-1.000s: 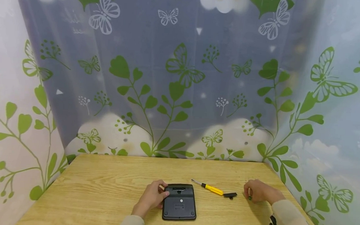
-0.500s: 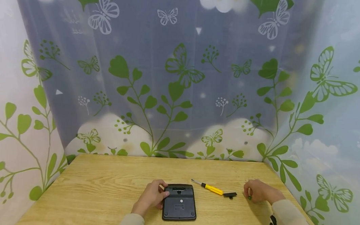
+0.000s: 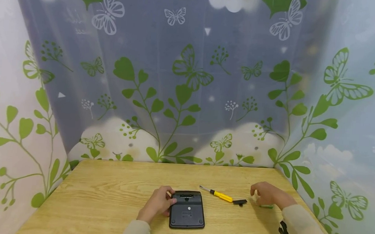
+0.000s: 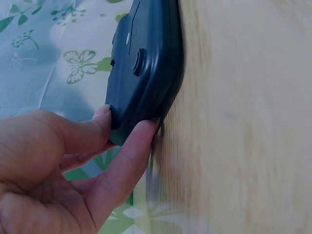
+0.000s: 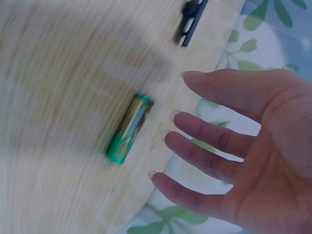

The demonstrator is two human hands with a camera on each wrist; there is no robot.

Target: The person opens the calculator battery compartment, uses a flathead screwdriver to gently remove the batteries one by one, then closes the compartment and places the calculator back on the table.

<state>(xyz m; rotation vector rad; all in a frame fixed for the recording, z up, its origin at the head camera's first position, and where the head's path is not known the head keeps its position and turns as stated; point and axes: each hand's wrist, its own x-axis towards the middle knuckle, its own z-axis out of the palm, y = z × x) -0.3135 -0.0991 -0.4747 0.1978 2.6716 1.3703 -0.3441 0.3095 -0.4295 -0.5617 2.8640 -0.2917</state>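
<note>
My left hand (image 3: pixel 158 204) pinches the left edge of a black calculator (image 3: pixel 187 216), which lies back side up with an uncovered battery slot near its top. In the left wrist view, the thumb and fingers hold a corner of the calculator (image 4: pixel 146 63). My right hand (image 3: pixel 270 194) hovers at the right with its fingers spread and relaxed, holding nothing. Just below it a green battery (image 3: pixel 267 206) lies on the table, partly hidden by the hand in the head view. The right wrist view shows the whole battery (image 5: pixel 130 129), apart from the fingertips.
A screwdriver (image 3: pixel 223 196) with a yellow handle lies between the calculator and my right hand. At its handle end is a small black clipped cover (image 3: pixel 240 202). The wooden table (image 3: pixel 114 176) meets a patterned cloth (image 3: pixel 188 106) at its back and sides.
My right hand has let go of the battery, lifted slightly and opened its fingers; the battery now lies on the table. The left hand and calculator have stayed in place.
</note>
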